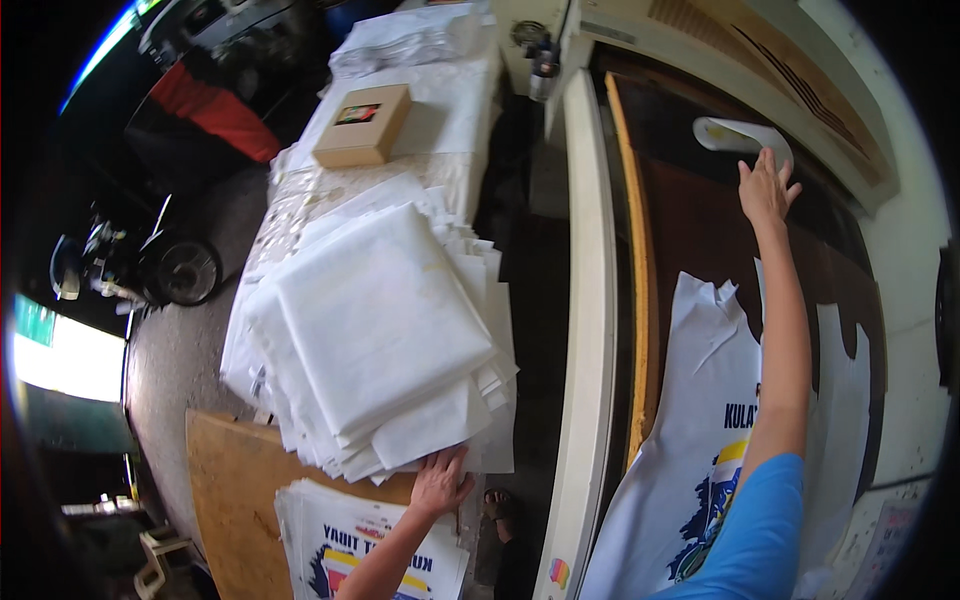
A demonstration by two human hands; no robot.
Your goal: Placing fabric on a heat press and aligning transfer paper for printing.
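Note:
My right hand (768, 190) reaches far over the dark brown bed (690, 210) of a flat press. Its fingers are spread, with the tips at the edge of a small curled white piece (740, 134); whether they touch it I cannot tell. Below that arm lies a white fabric panel (700, 350) with a coloured print, partly hidden by my sleeve. A second white panel (845, 400) lies to its right. My left hand (440, 482) rests at the near edge of a tall, uneven stack of white sheets (385, 310), fingers extended against the paper.
Mirror-printed sheets (385, 530) lie on a wooden board (230, 480) near my left forearm. A cardboard box (362, 125) sits beyond the stack, with more white material (410, 40) behind. A cream rail (585, 300) borders the press. A motorcycle (180, 270) stands at left.

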